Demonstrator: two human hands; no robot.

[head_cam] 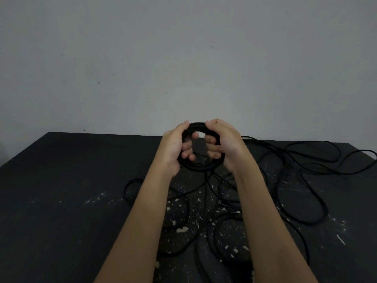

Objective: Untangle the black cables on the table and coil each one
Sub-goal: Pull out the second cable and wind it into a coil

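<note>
At centre frame, just above the far table edge, I log both hands raised and facing each other around one coiled cable. The left hand grips the left side of the ring, its fingers curled through the opening; the right hand grips the right side the same way, thumb over the top. The coil is a tight multi-turn black ring, held roughly upright and off the table. A strand drops from the bottom of the ring toward the surface; I cannot follow it far against the dark top. Lower centre and right of the frame: loose black cables lie in wide overlapping loops on the table, reaching the right edge and passing under both forearms. Two small metallic connectors show between the forearms, lower centre. The table top is black with pale flecks and chips. A plain grey wall fills the upper half.
</note>
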